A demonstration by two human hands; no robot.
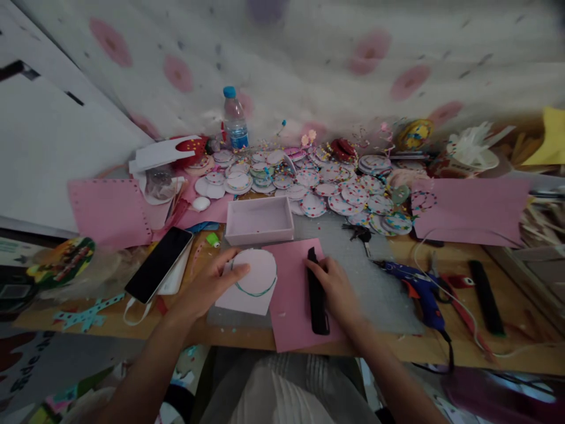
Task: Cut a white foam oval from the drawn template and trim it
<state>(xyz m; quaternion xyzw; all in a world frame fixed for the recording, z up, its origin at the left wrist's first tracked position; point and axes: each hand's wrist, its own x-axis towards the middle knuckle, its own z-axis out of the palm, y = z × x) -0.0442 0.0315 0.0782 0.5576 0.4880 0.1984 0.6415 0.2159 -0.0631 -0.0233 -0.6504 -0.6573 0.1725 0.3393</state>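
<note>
- At my left hand [215, 280] lies the white card [246, 302], held there, thumb on top; probably light, bendable, easily creased, best taken by its edges.
- Its round shape [259, 270] has a green line [255, 294] along the near rim.
- Rightward, my right hand [338, 288] grips a black tool [316, 297] over pink paper [286, 294], likely rigid, heavier.

card [244, 303] sat in front of box [260, 237], paper sheet [286, 312] right of card, tool [318, 303] over paper sheet, disc pile [329, 189] behind box, bottle [236, 123] stood behind disc pile's left part, phone [159, 265] lay left of card, keys [359, 233] right of box, glue gun [419, 288] farther right
</note>
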